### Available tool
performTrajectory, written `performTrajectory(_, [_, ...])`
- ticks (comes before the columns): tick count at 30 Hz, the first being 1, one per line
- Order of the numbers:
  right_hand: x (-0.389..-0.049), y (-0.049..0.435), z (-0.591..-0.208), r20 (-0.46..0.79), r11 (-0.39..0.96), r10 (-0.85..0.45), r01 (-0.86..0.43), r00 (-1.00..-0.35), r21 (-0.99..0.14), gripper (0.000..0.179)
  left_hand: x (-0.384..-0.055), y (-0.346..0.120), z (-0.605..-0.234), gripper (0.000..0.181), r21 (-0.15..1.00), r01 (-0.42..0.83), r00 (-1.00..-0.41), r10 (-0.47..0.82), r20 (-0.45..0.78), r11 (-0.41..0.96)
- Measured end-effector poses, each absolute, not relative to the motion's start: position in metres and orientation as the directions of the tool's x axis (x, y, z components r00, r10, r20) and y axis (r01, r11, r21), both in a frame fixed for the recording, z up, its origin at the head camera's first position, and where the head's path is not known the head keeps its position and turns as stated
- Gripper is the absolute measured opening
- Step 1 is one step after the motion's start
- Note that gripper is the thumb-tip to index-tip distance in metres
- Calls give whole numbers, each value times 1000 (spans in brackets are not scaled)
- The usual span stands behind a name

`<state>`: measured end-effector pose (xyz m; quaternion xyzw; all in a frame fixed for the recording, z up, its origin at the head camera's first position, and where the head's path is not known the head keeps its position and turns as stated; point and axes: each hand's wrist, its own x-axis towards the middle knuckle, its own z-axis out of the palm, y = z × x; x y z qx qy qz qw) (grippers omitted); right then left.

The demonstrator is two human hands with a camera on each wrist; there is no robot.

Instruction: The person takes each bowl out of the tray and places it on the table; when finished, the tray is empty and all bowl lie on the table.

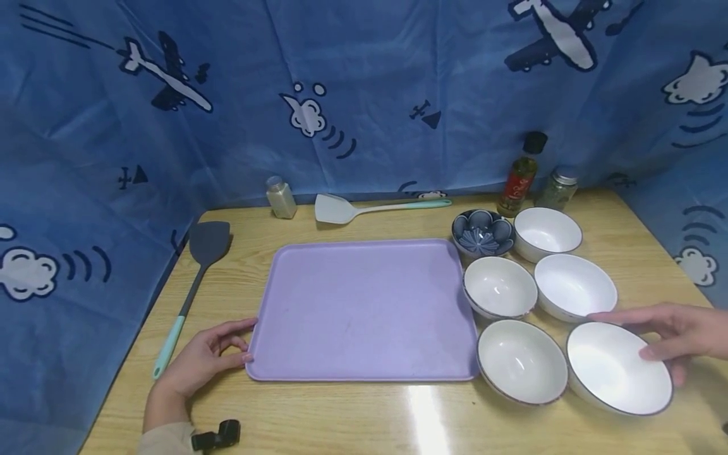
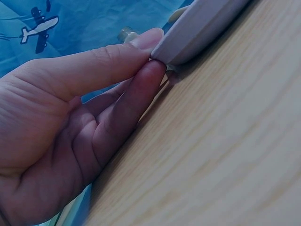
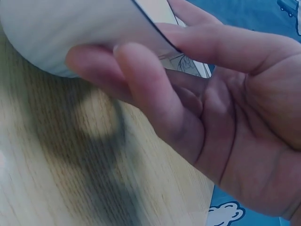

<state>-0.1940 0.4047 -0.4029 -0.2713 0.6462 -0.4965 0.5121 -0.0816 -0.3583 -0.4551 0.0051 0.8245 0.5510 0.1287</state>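
Observation:
A purple tray (image 1: 364,309) lies flat on the table. At its near left corner my left hand (image 1: 200,357) pinches the rim; the left wrist view shows the thumb on top and a finger beneath the tray's edge (image 2: 200,33). Over on the right, my right hand (image 1: 679,332) grips a white bowl (image 1: 617,366) with a dark rim, thumb inside and fingers outside. In the right wrist view the bowl's side (image 3: 89,28) leans over those fingers. Beside it sits a cream bowl (image 1: 523,361), close to the tray's near right corner.
More bowls stand behind: a cream one (image 1: 500,287), two white ones (image 1: 574,285) (image 1: 547,232) and a dark petal-shaped bowl (image 1: 482,234). An oil bottle (image 1: 519,180) and jars (image 1: 557,189) (image 1: 281,198) stand at the back. Spatulas (image 1: 335,208) (image 1: 209,243) lie behind and left of the tray.

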Motion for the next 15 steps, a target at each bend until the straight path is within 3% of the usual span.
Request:
performTrajectory(5, [-194, 406, -405, -361, 342, -871, 117, -334, -933, 65, -81, -356, -454, 70, 905, -138, -966, 146, -213, 402])
performTrajectory(11, [-195, 417, -413, -389, 400, -825, 63, -409, -914, 64, -83, -354, -455, 69, 911, -125, -969, 150, -198, 393])
performTrajectory(15, [-190, 427, -422, -343, 496, -774, -174, -532, -851, 64, -86, -353, -456, 67, 913, -109, -970, 160, -185, 392])
